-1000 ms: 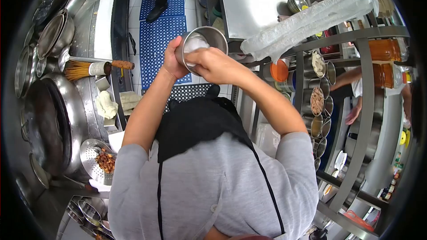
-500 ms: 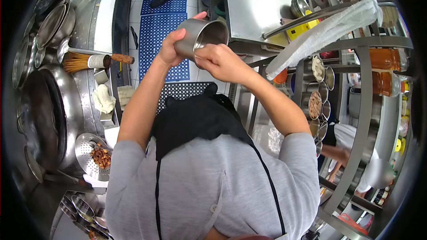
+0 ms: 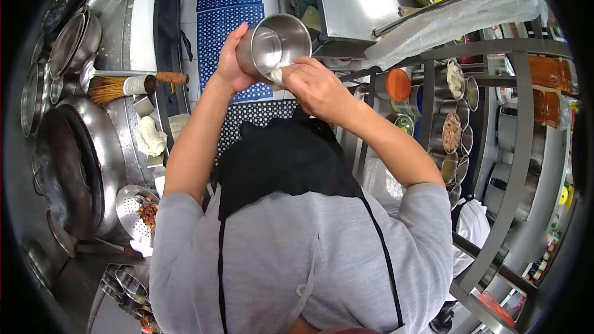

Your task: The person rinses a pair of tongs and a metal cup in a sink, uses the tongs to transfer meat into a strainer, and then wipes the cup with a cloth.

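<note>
A round stainless steel container (image 3: 247, 51) is held up in front of me, tilted so that its shiny inside faces me. My left hand (image 3: 231, 69) wraps around its left side and underside, thumb up along the wall. At the lower right of the rim is my right hand (image 3: 318, 91), its fingers closed on a small white cloth (image 3: 277, 77) pressed against the metal. Whether it is cloth or paper is hard to tell. Some of the right fingertips are hidden behind the hand.
On my left are a large wok (image 3: 65, 170), a bamboo brush (image 3: 117, 88), a crumpled white cloth (image 3: 150, 137) and a perforated skimmer (image 3: 131, 205) with brown pieces. A steel table (image 3: 352, 0) stands ahead right. Metal shelf bars (image 3: 520, 142) and ingredient tins (image 3: 451, 133) are at right.
The container has turned to face me more and shifted slightly left. My right hand has come from inside the container to its rim, and the white cloth now shows. The person at right has moved mostly out of sight.
</note>
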`<state>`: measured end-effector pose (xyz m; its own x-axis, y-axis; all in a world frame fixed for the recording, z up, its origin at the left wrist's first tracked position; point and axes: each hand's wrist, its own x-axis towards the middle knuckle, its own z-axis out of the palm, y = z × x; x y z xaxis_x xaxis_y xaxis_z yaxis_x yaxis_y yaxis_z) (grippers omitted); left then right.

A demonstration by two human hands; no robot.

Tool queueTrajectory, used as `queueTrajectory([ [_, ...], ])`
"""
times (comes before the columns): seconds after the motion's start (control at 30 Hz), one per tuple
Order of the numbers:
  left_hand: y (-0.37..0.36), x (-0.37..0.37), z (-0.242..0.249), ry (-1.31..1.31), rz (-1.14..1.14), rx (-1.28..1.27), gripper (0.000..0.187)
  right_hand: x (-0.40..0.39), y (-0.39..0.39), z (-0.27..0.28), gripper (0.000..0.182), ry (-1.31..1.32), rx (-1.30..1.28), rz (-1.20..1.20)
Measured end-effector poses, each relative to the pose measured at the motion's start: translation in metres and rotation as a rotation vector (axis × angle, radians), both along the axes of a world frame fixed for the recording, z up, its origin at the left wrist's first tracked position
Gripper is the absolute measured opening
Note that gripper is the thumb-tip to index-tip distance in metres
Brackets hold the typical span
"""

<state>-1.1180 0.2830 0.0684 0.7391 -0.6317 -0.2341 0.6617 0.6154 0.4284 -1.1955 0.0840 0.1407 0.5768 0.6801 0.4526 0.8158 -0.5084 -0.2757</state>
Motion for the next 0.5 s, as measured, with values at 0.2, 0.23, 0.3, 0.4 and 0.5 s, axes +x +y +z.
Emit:
queueTrajectory([
  [0.2,-0.002,-0.007,0.007,-0.028,0.351,0.008,0.076,0.022,0.026,0.008,0.008,0.137,0.394,-0.224],
  [0.23,-0.005,-0.019,0.009,-0.221,0.488,0.168,0.085,0.024,0.029,0.014,0.007,0.311,0.438,-0.334],
  [0.3,-0.005,-0.027,-0.004,-0.594,0.673,0.430,0.097,0.037,0.037,0.010,0.011,0.424,0.597,-0.395],
  [0.4,0.002,-0.039,-0.007,-0.724,0.787,0.614,0.094,0.051,0.040,-0.007,0.014,0.609,0.666,-0.273],
  [0.5,0.012,-0.043,0.010,-0.149,0.743,0.100,0.086,0.041,0.048,0.010,0.013,0.536,0.526,-0.095],
])
